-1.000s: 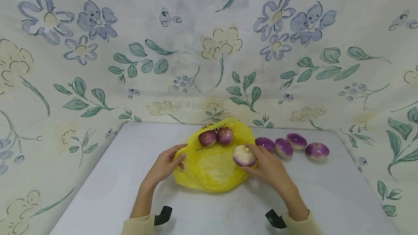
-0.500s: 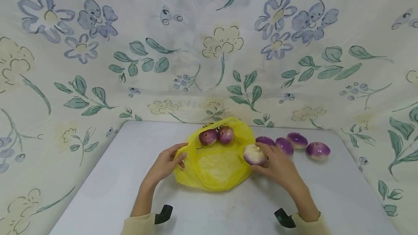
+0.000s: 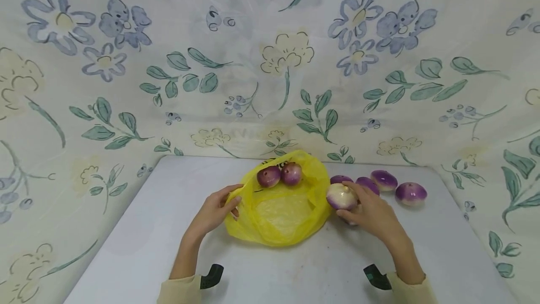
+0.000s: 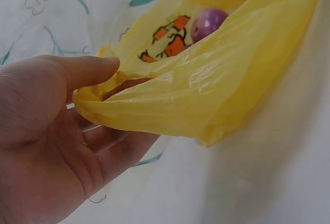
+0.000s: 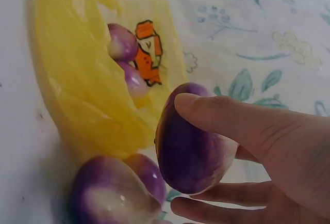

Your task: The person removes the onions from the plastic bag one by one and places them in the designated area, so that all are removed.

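Observation:
My left hand pinches the left rim of a yellow plastic bag between thumb and fingers. The bag lies with its mouth spread, and two purple turnips sit inside at the back. Just off the bag's right side, my right hand grips a purple-and-white turnip. In the right wrist view the thumb lies across the purple side of this held turnip. Below it another turnip shows beside the bag, partly covered by the hand in the head view.
Several more turnips lie on the white table, to the right of the bag and behind my right hand. A flowered cloth hangs behind the table and along its sides.
My right hand has moved right with the turnip, from over the bag's right edge to just outside it. The left hand keeps its hold on the rim.

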